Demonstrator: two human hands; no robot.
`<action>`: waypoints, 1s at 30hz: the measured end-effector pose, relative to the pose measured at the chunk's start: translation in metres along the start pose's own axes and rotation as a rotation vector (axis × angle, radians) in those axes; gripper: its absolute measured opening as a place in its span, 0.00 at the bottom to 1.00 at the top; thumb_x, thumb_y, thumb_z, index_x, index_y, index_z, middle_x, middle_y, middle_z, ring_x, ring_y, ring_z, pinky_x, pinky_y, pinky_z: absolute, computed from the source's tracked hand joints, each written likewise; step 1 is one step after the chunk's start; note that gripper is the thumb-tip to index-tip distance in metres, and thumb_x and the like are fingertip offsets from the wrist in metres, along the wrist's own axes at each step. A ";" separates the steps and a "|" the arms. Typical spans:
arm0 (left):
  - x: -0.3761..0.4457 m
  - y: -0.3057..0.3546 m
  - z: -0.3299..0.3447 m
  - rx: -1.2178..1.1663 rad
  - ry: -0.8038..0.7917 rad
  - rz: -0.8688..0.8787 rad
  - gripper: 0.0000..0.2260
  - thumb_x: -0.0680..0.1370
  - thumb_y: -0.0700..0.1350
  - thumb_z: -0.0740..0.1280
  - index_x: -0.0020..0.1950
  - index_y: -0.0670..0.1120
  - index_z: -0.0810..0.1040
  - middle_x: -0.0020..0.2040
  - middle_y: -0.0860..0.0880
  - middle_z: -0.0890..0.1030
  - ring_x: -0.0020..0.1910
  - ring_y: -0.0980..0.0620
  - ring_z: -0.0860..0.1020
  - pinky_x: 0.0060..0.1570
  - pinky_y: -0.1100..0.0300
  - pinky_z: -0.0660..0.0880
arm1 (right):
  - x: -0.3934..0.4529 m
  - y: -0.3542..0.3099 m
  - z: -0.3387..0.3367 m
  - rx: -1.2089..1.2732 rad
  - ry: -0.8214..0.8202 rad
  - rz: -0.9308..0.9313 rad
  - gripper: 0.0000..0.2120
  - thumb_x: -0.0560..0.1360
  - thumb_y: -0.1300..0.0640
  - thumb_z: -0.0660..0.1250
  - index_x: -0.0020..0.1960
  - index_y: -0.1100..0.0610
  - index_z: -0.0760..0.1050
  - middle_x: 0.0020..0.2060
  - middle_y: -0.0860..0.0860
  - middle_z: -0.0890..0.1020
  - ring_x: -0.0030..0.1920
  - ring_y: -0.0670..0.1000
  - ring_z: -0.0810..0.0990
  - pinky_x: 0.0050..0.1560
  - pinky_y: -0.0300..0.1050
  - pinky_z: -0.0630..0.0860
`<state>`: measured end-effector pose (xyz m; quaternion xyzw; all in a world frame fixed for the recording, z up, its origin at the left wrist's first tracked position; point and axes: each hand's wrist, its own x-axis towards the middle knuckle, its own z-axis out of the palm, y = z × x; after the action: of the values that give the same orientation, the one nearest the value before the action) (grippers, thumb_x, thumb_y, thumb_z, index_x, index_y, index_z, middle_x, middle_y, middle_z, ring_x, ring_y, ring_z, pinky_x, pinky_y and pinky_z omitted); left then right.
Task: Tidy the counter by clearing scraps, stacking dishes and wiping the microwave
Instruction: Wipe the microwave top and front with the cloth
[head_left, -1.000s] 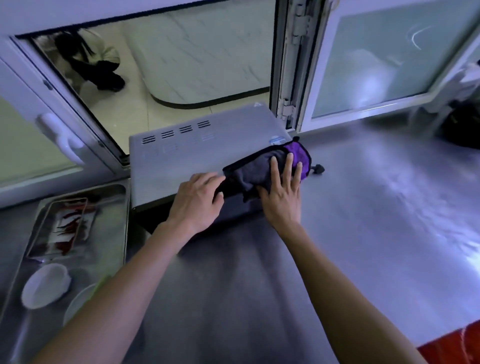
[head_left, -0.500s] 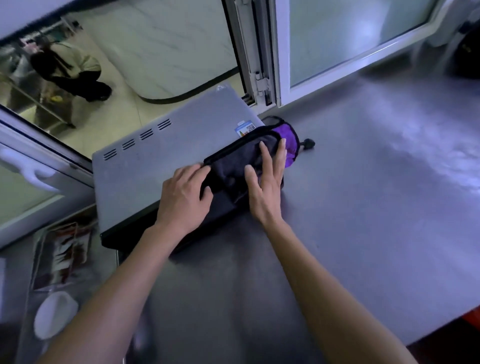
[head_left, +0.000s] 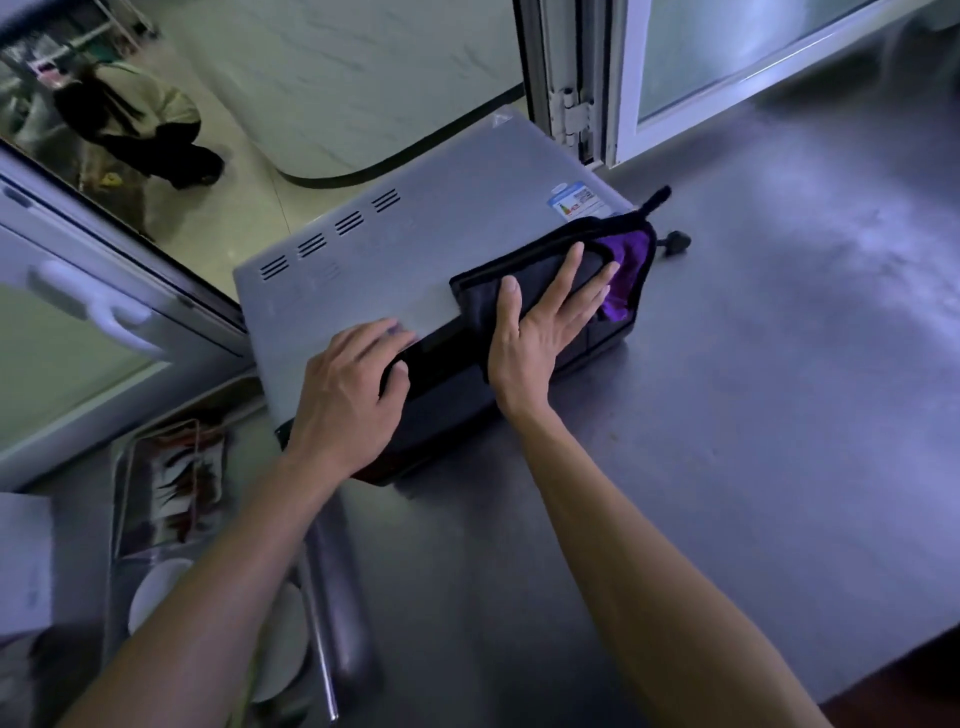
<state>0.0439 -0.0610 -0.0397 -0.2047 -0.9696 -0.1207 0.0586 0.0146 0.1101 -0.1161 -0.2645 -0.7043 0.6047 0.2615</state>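
- Steel counter (head_left: 753, 415), broad and bare on the right side; window frames (head_left: 587, 83) along its far edge
- Grey microwave (head_left: 405, 249) set at an angle near the counter's far left part; vent slots along the top panel; label sticker (head_left: 574, 200) at the far right corner of the top
- Metal tray (head_left: 117, 519) low on the left, beside the microwave; red scraps (head_left: 176, 483) inside a smaller clear tray within it; white dishes (head_left: 156, 587) nearer the camera, partly hidden by the left forearm
- Dark cloth (head_left: 540, 280) with a purple inner face, draped over the microwave's top right front edge and hanging down the front
- Right hand (head_left: 540, 332) flat and open, fingers spread, pressing on the cloth; not clenched round it
- Left hand (head_left: 348, 395) laid over the front top edge of the microwave, fingers bent over the edge, thumb against the dark front; touching the microwave just left of the cloth
- Small black plug (head_left: 675, 243) lying on the counter just right of the microwave
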 end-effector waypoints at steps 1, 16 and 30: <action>-0.005 -0.008 -0.003 -0.017 0.000 0.002 0.15 0.81 0.45 0.60 0.66 0.49 0.79 0.67 0.51 0.77 0.67 0.50 0.72 0.62 0.44 0.73 | -0.011 -0.001 0.008 0.011 0.007 0.009 0.36 0.80 0.41 0.59 0.81 0.46 0.45 0.80 0.49 0.35 0.79 0.53 0.35 0.75 0.53 0.36; -0.074 -0.102 -0.031 -0.136 -0.042 0.095 0.18 0.83 0.46 0.57 0.68 0.41 0.76 0.69 0.46 0.75 0.69 0.52 0.70 0.71 0.54 0.65 | -0.195 0.007 0.108 0.147 -0.040 0.112 0.38 0.79 0.36 0.52 0.81 0.49 0.39 0.80 0.48 0.36 0.79 0.47 0.34 0.78 0.51 0.37; -0.048 -0.081 -0.028 -0.072 -0.043 0.256 0.17 0.83 0.48 0.59 0.68 0.42 0.76 0.66 0.45 0.77 0.67 0.49 0.73 0.69 0.52 0.69 | -0.184 0.027 0.098 0.200 -0.096 0.214 0.36 0.83 0.42 0.55 0.80 0.47 0.36 0.79 0.49 0.33 0.76 0.42 0.30 0.75 0.45 0.36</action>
<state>0.0565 -0.1586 -0.0374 -0.3313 -0.9317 -0.1423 0.0452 0.0817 -0.0834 -0.1649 -0.2816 -0.6199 0.7083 0.1866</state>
